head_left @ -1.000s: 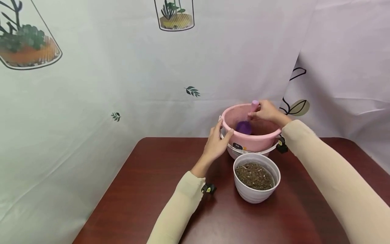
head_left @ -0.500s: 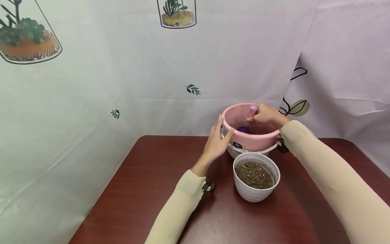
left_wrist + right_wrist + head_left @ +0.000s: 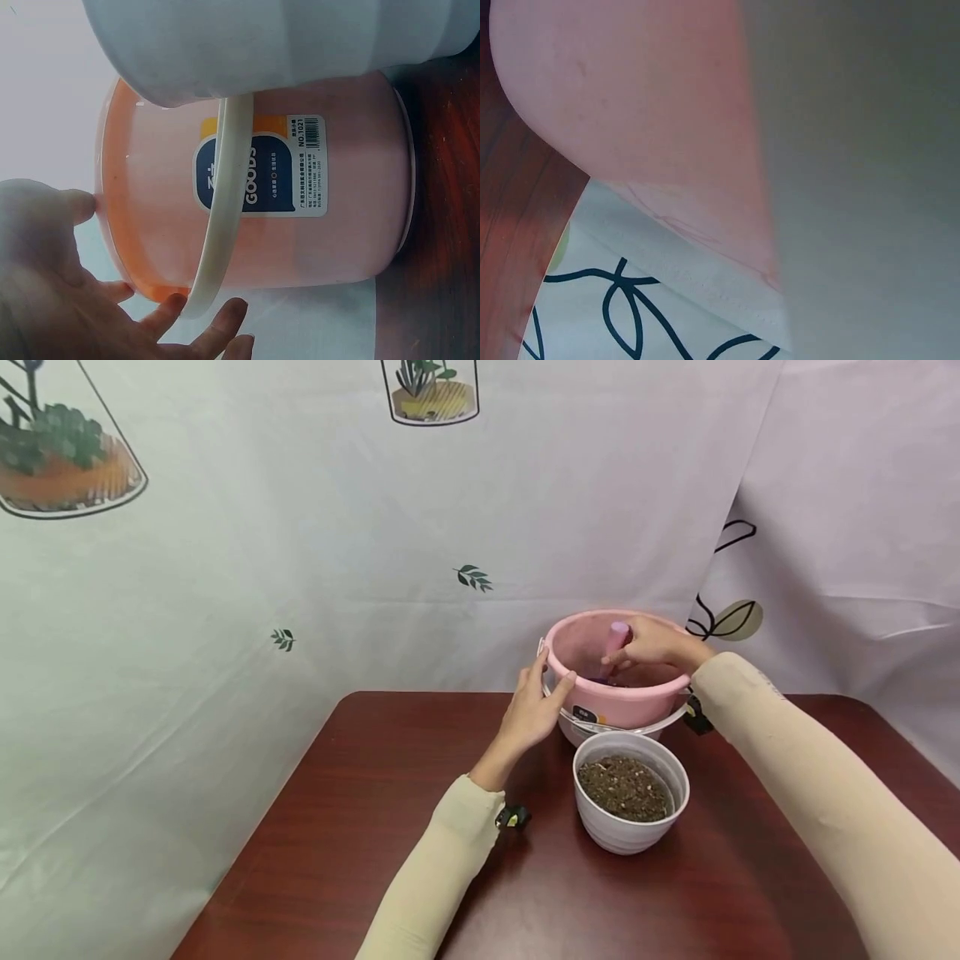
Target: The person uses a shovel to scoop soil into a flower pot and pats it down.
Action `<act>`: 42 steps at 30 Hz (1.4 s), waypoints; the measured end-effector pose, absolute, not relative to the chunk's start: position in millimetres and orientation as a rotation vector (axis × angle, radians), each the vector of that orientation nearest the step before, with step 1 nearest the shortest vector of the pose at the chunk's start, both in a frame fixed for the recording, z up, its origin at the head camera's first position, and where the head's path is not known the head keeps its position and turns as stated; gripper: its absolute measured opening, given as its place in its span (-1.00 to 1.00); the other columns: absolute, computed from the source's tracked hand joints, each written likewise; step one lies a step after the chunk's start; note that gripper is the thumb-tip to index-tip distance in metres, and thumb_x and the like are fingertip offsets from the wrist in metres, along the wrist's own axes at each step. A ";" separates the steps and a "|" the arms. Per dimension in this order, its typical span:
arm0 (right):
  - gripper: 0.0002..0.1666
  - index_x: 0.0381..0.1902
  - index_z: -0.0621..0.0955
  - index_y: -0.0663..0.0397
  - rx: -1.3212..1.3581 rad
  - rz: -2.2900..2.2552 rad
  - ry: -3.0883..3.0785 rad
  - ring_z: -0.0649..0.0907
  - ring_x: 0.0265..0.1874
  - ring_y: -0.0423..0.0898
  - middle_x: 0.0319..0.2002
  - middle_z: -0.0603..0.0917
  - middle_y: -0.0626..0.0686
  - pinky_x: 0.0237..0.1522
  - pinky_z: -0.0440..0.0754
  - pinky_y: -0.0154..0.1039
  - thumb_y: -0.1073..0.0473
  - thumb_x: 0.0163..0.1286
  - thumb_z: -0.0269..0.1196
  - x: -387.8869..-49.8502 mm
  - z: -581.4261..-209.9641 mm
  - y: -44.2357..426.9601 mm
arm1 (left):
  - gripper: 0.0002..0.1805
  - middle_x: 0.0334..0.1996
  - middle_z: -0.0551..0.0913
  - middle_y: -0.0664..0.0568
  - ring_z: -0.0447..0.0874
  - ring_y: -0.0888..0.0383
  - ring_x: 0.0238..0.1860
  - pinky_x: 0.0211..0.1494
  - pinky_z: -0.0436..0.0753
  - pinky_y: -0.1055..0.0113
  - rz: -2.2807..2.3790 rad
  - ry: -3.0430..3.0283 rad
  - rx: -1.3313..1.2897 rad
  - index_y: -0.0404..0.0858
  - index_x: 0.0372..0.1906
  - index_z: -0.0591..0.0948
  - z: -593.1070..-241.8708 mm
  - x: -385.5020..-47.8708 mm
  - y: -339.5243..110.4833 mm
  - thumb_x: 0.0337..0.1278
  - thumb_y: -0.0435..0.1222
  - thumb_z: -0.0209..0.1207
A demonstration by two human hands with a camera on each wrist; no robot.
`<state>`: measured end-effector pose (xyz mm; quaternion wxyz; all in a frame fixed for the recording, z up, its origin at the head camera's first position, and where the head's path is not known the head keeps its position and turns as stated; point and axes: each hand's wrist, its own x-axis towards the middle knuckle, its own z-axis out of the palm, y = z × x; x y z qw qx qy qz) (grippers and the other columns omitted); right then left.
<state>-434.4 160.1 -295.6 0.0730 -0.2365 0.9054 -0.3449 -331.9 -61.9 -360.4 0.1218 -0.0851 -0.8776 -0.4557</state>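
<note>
A pink bucket (image 3: 622,706) with a white handle stands at the table's back right. My left hand (image 3: 527,714) rests spread against the bucket's near left rim. In the left wrist view, its thumb touches the rim and its fingers lie near the white handle (image 3: 221,217). Inside the bucket, my right hand (image 3: 651,643) grips the lilac handle of a purple trowel (image 3: 618,639). The trowel's blade is mostly hidden behind the bucket wall. In front of the bucket stands a white flowerpot (image 3: 626,837) with dark soil (image 3: 624,787) in it. The right wrist view shows no fingers.
The dark red wooden table (image 3: 390,827) stretches to the left and front of the pot. A pale cloth (image 3: 375,527) printed with plants hangs right behind the table. The pot stands close against the bucket's front.
The right hand has lowered the trowel, which now leans further left, and its purple blade has sunk mostly out of sight in the bucket. The left hand stays at the rim.
</note>
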 end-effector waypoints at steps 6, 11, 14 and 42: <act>-0.78 -0.42 0.75 0.24 -0.760 -0.910 2.803 0.77 -0.41 -0.06 -0.49 0.77 0.11 -0.26 0.54 -0.42 0.15 0.21 0.45 -436.7 -292.0 166.6 | -0.17 0.40 0.31 -0.03 0.42 -0.04 0.30 0.27 0.41 -0.06 -1.314 -2.564 -0.261 0.07 0.59 0.08 -360.0 -333.1 -61.4 0.34 0.28 -0.06; -0.78 -0.41 0.74 0.31 -0.766 -0.935 2.764 0.77 -0.44 -0.03 -0.50 0.76 0.15 -0.31 0.57 -0.42 0.19 0.23 0.44 -439.2 -294.2 167.1 | -0.17 0.41 0.30 -0.03 0.41 -0.04 0.31 0.28 0.40 -0.07 -1.322 -2.572 -0.260 0.09 0.59 0.06 -360.4 -331.3 -62.4 0.34 0.30 -0.07; -0.78 -0.38 0.73 0.37 -0.784 -0.995 2.691 0.77 -0.45 -0.01 -0.48 0.76 0.19 -0.34 0.62 -0.37 0.24 0.23 0.42 -440.6 -296.1 166.4 | -0.18 0.41 0.30 -0.03 0.40 -0.03 0.31 0.28 0.40 -0.08 -1.325 -2.572 -0.255 0.10 0.59 0.06 -360.9 -330.7 -62.9 0.34 0.30 -0.07; -0.73 -0.15 0.61 0.65 -0.921 -1.361 2.063 0.76 -0.19 0.13 -0.22 0.72 0.40 -0.04 0.66 -0.09 0.39 0.46 0.15 -451.0 -293.4 178.4 | -0.18 0.37 0.31 -0.07 0.42 -0.04 0.30 0.33 0.37 -0.02 -1.356 -2.548 -0.284 0.05 0.58 0.09 -361.3 -334.1 -64.8 0.35 0.26 -0.02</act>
